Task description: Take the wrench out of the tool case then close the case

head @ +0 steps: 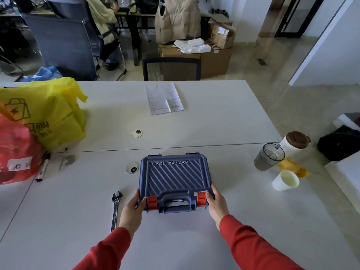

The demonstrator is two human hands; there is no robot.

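Observation:
The blue tool case (175, 176) lies flat on the white table with its lid down, handle toward me. Two orange latches (152, 202) sit on its front edge, either side of the handle. My left hand (134, 208) grips the case's front left corner, thumb beside the left latch. My right hand (216, 203) grips the front right corner, thumb on the right latch. The adjustable wrench (116, 209) lies on the table just left of my left hand, jaw pointing away from me.
Yellow bag (48, 114) and red bag (15, 151) stand at the left with a marker (43, 168) beside them. A glass (269, 156), a tumbler (294, 143) and a paper cup (285, 181) stand at the right. A paper sheet (163, 98) lies farther back.

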